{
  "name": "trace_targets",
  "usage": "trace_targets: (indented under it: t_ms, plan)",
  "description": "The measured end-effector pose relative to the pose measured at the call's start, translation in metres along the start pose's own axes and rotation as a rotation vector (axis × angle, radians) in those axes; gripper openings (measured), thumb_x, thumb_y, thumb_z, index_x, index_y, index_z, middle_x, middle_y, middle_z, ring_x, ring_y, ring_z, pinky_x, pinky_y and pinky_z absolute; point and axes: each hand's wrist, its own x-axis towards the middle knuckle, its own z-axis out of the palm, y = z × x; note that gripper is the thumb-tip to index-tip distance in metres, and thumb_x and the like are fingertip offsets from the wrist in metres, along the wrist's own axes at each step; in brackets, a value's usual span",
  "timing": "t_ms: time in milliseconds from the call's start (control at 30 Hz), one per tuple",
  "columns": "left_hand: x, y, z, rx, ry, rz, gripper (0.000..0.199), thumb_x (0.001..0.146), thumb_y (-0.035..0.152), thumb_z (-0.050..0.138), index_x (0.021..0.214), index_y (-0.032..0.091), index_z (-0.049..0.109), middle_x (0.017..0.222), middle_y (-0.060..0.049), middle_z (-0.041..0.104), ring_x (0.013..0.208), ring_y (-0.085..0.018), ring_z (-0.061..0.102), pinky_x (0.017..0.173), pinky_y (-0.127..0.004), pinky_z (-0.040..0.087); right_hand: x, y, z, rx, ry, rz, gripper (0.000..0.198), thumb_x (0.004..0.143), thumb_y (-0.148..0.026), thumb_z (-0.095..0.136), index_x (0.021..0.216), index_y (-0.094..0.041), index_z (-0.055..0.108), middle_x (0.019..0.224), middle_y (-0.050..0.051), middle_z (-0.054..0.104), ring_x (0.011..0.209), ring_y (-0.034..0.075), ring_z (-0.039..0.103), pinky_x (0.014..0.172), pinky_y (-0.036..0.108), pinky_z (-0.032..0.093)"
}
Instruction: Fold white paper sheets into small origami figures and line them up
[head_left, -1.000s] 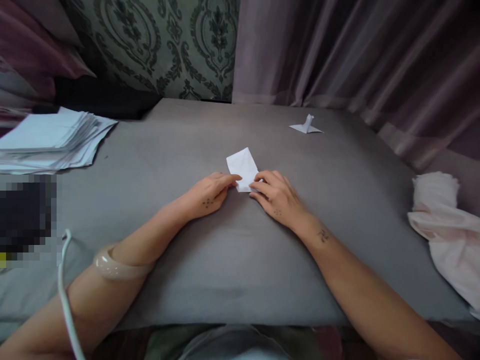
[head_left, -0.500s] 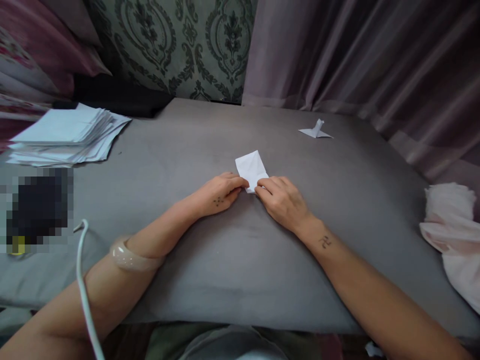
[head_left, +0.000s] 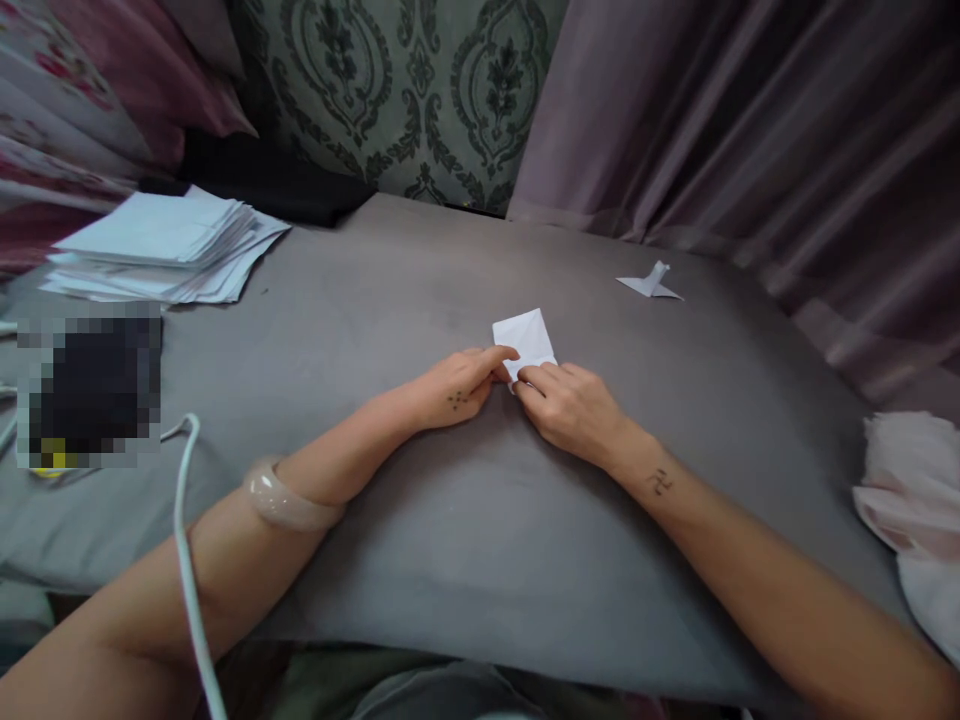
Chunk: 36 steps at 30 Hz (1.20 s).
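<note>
- The white folded paper (head_left: 531,338) is between the hands on the grey surface (head_left: 420,560), in front of the person.
- Its far corner points away from the person and slightly right; the long axis seems to run that way, though fingers cover the near end.
- The left hand (head_left: 459,390) pinches the near left edge, one digit over the top.
- The right hand (head_left: 574,405) has its fingers curled, grasping the near right edge.
- Compared with half a second ago, the left digit reaches farther over the paper; the view has swung left.
</note>
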Motion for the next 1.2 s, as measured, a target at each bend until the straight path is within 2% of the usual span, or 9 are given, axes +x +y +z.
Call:
trace_targets:
  t_ms: [167,333,567,733,833,967,1200]
  plan:
    - [0.0,-0.001,0.002,0.018,0.007,0.015,0.046,0.081,0.0,0.034,0.124,0.013,0.045,0.1,-0.009,0.069,0.095,-0.018,0.063,0.085,-0.035,0.051,0.004,0.002,-0.004,-0.026,-0.035,-0.054,0.026,0.092,-0.01,0.042,0.086,-0.013,0.067,0.083,0.008,0.064,0.073,0.018,0.051,0.065,0.033,0.032]
    - [0.0,-0.002,0.003,0.021,-0.004,0.002,0.045,0.081,-0.001,0.035,0.122,0.013,0.045,0.101,-0.01,0.069,0.095,-0.019,0.062,0.085,-0.035,0.051,0.007,0.001,-0.008,-0.05,-0.052,-0.104,0.024,0.091,-0.009,0.043,0.092,-0.013,0.067,0.086,0.009,0.066,0.076,0.02,0.054,0.067,0.033,0.035]
    - [0.0,0.001,0.002,0.055,-0.025,-0.025,0.045,0.081,0.0,0.037,0.122,0.015,0.046,0.099,-0.009,0.068,0.094,-0.019,0.061,0.08,-0.031,0.051,0.013,0.001,-0.01,-0.023,-0.064,-0.145,0.025,0.089,-0.007,0.044,0.09,-0.012,0.068,0.082,0.011,0.066,0.077,0.022,0.055,0.067,0.034,0.038]
    - [0.002,0.007,-0.005,0.108,-0.112,-0.054,0.044,0.08,0.0,0.038,0.118,0.015,0.054,0.098,-0.009,0.067,0.092,-0.02,0.061,0.078,-0.03,0.05,0.0,0.0,-0.008,0.057,-0.075,-0.059,0.027,0.092,-0.007,0.042,0.098,-0.013,0.067,0.09,0.011,0.067,0.082,0.021,0.057,0.069,0.033,0.042]
    - [0.002,0.007,-0.007,0.106,-0.158,-0.014,0.042,0.08,0.001,0.038,0.11,0.016,0.062,0.103,-0.009,0.067,0.097,-0.021,0.06,0.083,-0.033,0.049,-0.017,0.0,-0.006,0.129,-0.029,0.06,0.028,0.094,-0.009,0.041,0.108,-0.014,0.065,0.103,0.011,0.067,0.088,0.02,0.058,0.072,0.032,0.046]
    - [0.002,0.005,-0.009,0.085,-0.172,0.023,0.042,0.079,0.0,0.038,0.105,0.017,0.067,0.106,-0.008,0.068,0.1,-0.02,0.059,0.088,-0.034,0.048,-0.033,0.001,-0.002,0.186,-0.021,0.189,0.03,0.093,-0.008,0.042,0.107,-0.018,0.066,0.107,0.01,0.067,0.089,0.021,0.059,0.071,0.032,0.048]
    - [0.0,0.012,-0.014,0.146,-0.209,0.036,0.044,0.085,0.002,0.038,0.117,0.017,0.064,0.112,-0.008,0.067,0.102,-0.02,0.058,0.089,-0.034,0.048,-0.041,0.001,0.004,0.406,0.072,0.294,0.035,0.092,-0.007,0.04,0.112,-0.021,0.066,0.109,0.009,0.067,0.096,0.021,0.06,0.08,0.036,0.051]
